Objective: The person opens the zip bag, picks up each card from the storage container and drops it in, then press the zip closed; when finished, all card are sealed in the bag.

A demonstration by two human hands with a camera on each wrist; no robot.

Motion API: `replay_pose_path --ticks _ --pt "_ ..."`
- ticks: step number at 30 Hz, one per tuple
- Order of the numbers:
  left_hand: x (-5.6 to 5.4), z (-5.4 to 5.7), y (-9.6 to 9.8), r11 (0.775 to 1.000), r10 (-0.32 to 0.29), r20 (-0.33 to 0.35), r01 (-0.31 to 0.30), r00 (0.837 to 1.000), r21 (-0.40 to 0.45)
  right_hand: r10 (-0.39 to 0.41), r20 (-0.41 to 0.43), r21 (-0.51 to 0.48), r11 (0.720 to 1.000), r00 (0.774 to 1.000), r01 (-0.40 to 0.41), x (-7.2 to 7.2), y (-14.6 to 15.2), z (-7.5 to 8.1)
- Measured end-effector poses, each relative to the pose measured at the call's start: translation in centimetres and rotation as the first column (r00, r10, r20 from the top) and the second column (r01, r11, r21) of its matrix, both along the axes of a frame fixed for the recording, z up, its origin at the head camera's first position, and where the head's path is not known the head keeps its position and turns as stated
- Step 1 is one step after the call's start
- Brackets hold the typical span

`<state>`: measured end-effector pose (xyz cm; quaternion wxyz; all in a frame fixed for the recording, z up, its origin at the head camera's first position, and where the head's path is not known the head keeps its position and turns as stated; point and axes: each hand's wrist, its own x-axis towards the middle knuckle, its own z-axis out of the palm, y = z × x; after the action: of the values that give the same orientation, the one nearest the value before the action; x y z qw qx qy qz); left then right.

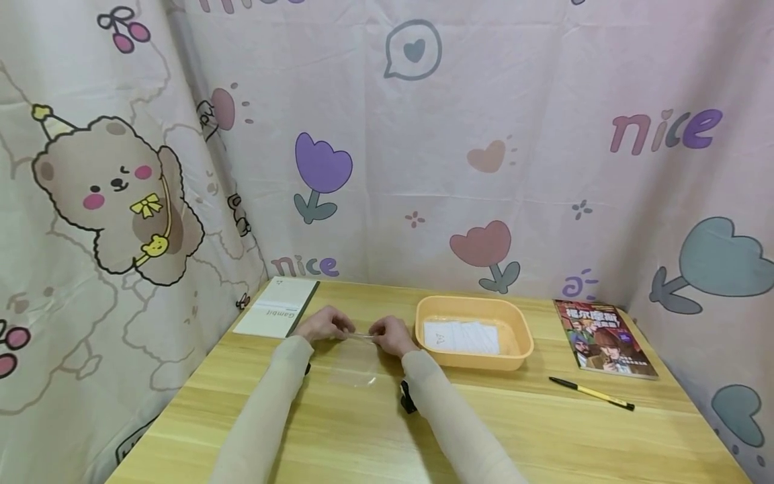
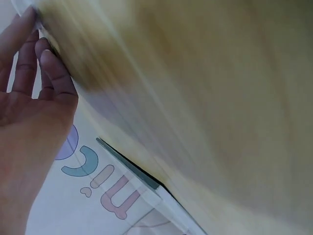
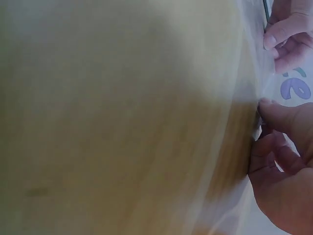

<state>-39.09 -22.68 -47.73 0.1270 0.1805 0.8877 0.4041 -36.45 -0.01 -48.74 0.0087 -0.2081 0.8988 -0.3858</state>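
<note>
A clear plastic bag hangs flat between both hands over the middle of the table. My left hand pinches its top edge at the left, thumb against fingers. At the other end of that edge my right hand pinches it too. In the right wrist view the thumb and fingers of the right hand meet on the film, with the left hand a short way off. The left wrist view shows the left hand at the frame's edge, its hold partly cut off. I see nothing inside the bag.
A yellow-orange plastic basin with white paper pieces in it stands right of the right hand. Farther right lie a colourful book and a yellow-black pen. A white notebook lies behind the left hand, near a printed curtain.
</note>
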Motion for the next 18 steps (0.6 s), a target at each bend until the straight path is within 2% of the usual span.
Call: replay_pose_path --ticks 3,7,14,18 --pt "0.2 0.2 0.0 1.0 -0.028 0.002 0.028 1.0 0.008 0.007 -0.013 0.003 1.0 1.0 -0.007 0.2 0.2 0.0" --pt "0.4 0.3 -0.1 0.999 -0.035 -0.011 0.035 0.999 0.024 0.017 -0.036 -0.004 1.0 0.999 -0.017 0.5 0.4 0.0" --pt "1.3 0.6 -0.1 0.983 0.031 0.058 -0.041 0.998 0.181 0.034 -0.062 -0.03 0.999 0.998 -0.035 1.1 0.6 0.1" --pt "1.7 1.2 0.2 0.982 0.051 0.005 -0.051 0.999 0.181 0.051 -0.1 -0.053 0.997 0.994 -0.057 1.9 0.9 0.7"
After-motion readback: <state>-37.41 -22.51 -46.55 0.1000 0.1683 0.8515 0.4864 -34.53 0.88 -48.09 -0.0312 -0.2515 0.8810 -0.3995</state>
